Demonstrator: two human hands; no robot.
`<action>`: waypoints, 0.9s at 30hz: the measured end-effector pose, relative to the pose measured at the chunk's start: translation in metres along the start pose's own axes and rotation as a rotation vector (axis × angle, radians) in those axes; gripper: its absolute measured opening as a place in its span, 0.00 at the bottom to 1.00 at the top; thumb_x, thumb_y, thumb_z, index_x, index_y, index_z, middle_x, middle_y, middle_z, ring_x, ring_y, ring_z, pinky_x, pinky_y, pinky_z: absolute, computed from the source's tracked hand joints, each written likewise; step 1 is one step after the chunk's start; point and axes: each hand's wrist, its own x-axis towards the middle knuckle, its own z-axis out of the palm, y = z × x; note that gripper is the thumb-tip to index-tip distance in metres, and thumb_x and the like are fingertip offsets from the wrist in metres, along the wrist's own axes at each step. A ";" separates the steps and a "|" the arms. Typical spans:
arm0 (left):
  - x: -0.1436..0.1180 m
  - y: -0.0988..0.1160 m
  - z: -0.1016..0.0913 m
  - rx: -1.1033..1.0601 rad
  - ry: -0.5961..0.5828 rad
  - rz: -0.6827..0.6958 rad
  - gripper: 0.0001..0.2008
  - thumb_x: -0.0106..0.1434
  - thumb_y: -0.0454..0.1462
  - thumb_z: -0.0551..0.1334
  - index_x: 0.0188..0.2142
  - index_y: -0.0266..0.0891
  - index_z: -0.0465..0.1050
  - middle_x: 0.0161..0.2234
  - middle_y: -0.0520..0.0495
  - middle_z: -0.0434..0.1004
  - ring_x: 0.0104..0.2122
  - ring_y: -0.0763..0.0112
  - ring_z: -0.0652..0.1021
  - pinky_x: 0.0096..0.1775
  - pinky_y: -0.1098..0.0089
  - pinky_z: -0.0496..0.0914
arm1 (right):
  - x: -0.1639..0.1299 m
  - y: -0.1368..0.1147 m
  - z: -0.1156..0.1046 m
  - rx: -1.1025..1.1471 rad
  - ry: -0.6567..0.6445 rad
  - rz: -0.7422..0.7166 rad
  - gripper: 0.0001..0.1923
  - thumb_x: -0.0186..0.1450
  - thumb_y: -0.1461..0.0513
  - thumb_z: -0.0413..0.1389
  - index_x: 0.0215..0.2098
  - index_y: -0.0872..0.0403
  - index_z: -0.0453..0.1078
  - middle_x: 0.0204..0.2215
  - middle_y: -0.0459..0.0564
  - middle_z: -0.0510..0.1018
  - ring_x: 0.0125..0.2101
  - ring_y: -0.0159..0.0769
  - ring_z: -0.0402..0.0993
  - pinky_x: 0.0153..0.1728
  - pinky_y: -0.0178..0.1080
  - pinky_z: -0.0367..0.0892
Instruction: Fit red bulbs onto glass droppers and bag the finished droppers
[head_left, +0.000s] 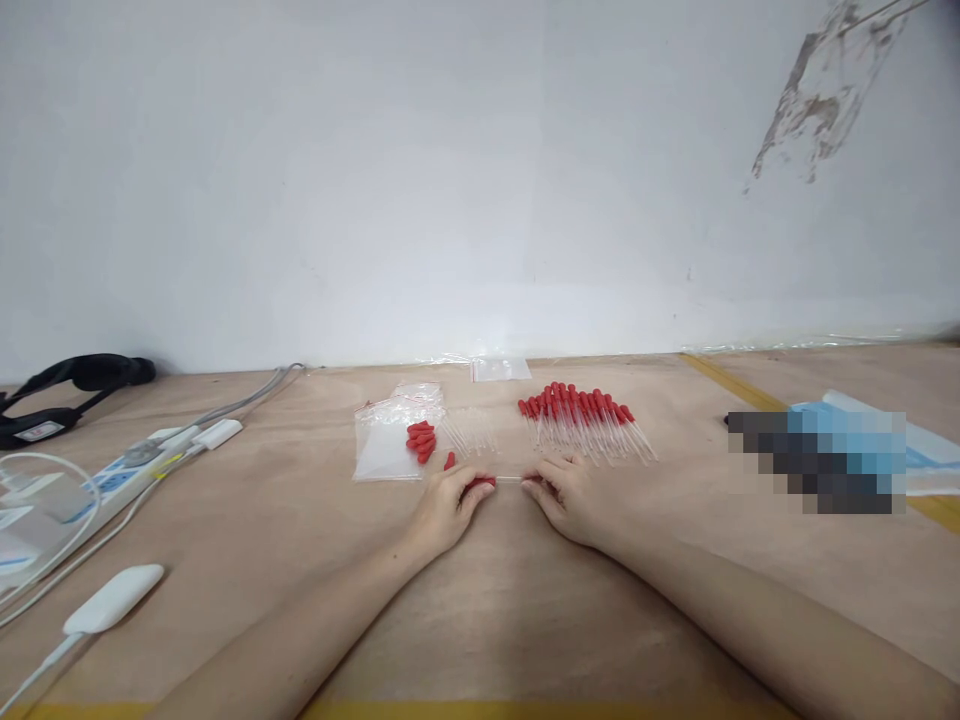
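Currently, the scene reads as follows.
Left hand [448, 505]: rests on the desk [480, 620] near its middle; fingers pinched narrow on the red bulb [482, 482] of a dropper.
Right hand [562, 495]: lies just beside the left; fingers pinched narrow on the clear glass tube [510, 479] that runs between the two hands.
Dropper position: held low over the desk, between both hands, toward the far edge.
Loose bulbs [421, 441]: small red heap on the plastic bag [386, 445], just beyond the left hand.
Bare tubes [469, 432]: clear, hard to see, beside the bulbs.
Finished droppers [581, 420]: fanned row just beyond the right hand.
Risk, breakage: the tube looks thin; a skewed push into the bulb could snap it.
Risk, scatter: a right-hand slip could knock the near row apart.
Risk, roll-off: round tubes could roll when nudged.
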 end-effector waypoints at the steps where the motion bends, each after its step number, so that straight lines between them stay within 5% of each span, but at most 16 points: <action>1: 0.000 0.000 0.001 -0.036 -0.008 -0.011 0.08 0.61 0.38 0.54 0.36 0.38 0.70 0.32 0.49 0.74 0.32 0.70 0.73 0.35 0.70 0.66 | 0.000 -0.002 -0.001 0.004 0.003 -0.005 0.09 0.63 0.61 0.46 0.32 0.53 0.68 0.28 0.46 0.75 0.28 0.30 0.67 0.37 0.37 0.56; 12: -0.002 -0.007 0.008 -0.401 -0.048 -0.147 0.10 0.60 0.40 0.56 0.35 0.36 0.69 0.26 0.49 0.73 0.27 0.72 0.74 0.32 0.72 0.69 | -0.001 0.003 0.005 0.018 -0.035 -0.081 0.10 0.63 0.60 0.46 0.30 0.52 0.68 0.25 0.45 0.73 0.26 0.30 0.65 0.35 0.37 0.54; 19: -0.006 0.000 0.004 -0.274 -0.125 -0.113 0.11 0.59 0.41 0.56 0.35 0.36 0.72 0.26 0.49 0.74 0.25 0.73 0.73 0.29 0.73 0.68 | 0.003 0.009 -0.001 -0.026 -0.134 -0.176 0.11 0.64 0.61 0.46 0.31 0.51 0.70 0.25 0.44 0.75 0.25 0.29 0.64 0.36 0.38 0.51; 27: -0.001 -0.003 0.004 -0.275 -0.004 -0.102 0.13 0.56 0.40 0.61 0.39 0.35 0.72 0.33 0.45 0.77 0.32 0.67 0.76 0.36 0.67 0.72 | 0.006 0.002 -0.005 -0.032 -0.057 -0.165 0.14 0.65 0.61 0.42 0.34 0.53 0.69 0.27 0.47 0.74 0.26 0.30 0.65 0.35 0.38 0.50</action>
